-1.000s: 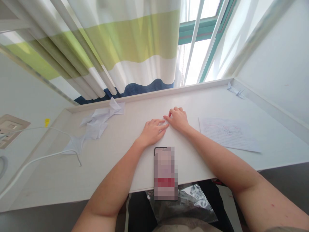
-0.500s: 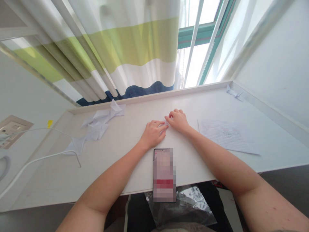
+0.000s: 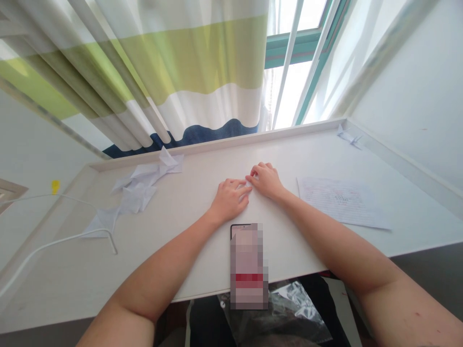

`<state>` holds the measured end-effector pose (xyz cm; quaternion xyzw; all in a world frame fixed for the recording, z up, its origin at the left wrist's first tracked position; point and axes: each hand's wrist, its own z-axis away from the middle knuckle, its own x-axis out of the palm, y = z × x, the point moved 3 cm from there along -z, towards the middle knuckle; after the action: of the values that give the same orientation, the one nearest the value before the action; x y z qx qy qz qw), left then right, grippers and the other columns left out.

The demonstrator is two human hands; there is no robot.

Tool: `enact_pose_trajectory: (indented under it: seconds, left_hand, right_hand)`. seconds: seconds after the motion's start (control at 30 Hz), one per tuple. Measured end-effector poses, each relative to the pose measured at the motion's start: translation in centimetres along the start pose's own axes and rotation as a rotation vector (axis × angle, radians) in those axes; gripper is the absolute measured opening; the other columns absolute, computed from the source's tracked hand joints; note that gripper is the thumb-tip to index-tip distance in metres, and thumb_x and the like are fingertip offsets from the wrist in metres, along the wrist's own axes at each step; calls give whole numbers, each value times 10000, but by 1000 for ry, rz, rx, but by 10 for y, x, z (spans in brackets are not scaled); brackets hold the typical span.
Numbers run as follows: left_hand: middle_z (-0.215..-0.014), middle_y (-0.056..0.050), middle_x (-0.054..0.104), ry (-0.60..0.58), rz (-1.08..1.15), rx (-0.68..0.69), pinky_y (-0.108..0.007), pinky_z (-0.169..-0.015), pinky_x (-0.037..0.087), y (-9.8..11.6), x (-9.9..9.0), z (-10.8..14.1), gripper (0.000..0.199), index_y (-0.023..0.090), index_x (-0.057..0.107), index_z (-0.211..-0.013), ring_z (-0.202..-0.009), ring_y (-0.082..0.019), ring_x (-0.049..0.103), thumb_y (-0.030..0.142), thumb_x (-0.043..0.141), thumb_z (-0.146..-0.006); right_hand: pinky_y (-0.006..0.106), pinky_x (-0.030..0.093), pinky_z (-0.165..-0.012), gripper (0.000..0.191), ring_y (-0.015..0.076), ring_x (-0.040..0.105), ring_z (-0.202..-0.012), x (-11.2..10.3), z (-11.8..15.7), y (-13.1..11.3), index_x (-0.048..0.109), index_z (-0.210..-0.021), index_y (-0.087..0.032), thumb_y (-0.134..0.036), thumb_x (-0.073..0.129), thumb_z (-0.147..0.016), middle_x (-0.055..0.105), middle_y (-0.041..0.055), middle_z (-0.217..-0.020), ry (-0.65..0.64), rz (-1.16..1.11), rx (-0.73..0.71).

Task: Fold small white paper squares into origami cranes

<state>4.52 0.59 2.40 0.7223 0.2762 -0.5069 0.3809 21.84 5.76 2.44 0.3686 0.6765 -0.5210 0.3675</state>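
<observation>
My left hand (image 3: 230,198) rests on the white desk (image 3: 202,260), its fingers slightly apart and pointing right. Just beyond its fingertips, my right hand (image 3: 265,180) is curled with thumb and fingers together. Between the two hands lies a small white piece of paper (image 3: 247,182), mostly covered by the fingers; its shape is too hidden to tell. The left fingertips press on it, and the right thumb and fingers pinch its far side. A phone (image 3: 248,265) with a blurred screen lies below the hands, over the front edge.
Folded white papers (image 3: 139,195) are piled at the left, near a white cable (image 3: 72,236). Lined sheets (image 3: 340,202) lie right of my right forearm. A small folded paper (image 3: 349,138) sits in the far right corner. Clear plastic (image 3: 296,308) is below the desk edge.
The view has shifted slightly, so the papers and cable at the left appear further left. Both hands stay in nearly the same place and pose.
</observation>
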Motion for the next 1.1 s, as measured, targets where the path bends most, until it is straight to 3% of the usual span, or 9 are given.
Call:
enact_pose_trajectory:
  seconds: [0.47, 0.87, 1.1]
  left_hand:
    - [-1491, -58, 709, 1, 51, -31, -563, -1219, 422, 0, 1, 0, 370, 307, 771, -1359, -1366, -329, 549, 282, 608, -1028]
    - [-1477, -76, 700, 14, 78, -20, -561, -1243, 406, 0, 1, 1, 364, 302, 761, -1343, -1393, -329, 543, 264, 582, -1029]
    - [-1507, -128, 629, 91, 154, -45, -536, -1229, 439, -5, 0, 1, 591, 253, 559, -1556, -1388, -325, 560, 258, 619, -968]
  right_hand:
    - [474, 441, -992, 164, 338, 582, -1141, -2, 0, 3, 714, -958, -230, -297, 595, -1049, 724, 127, -1128, -20, -37, -24]
    - [491, 453, -992, 171, 342, 594, -1131, -1, -2, 7, 685, -859, -237, -313, 622, -998, 735, 121, -1076, 9, -106, -34]
    - [448, 491, -943, 107, 304, 651, -1015, -4, -6, 12, 676, -908, -235, -275, 598, -970, 774, 97, -966, 41, -259, 28]
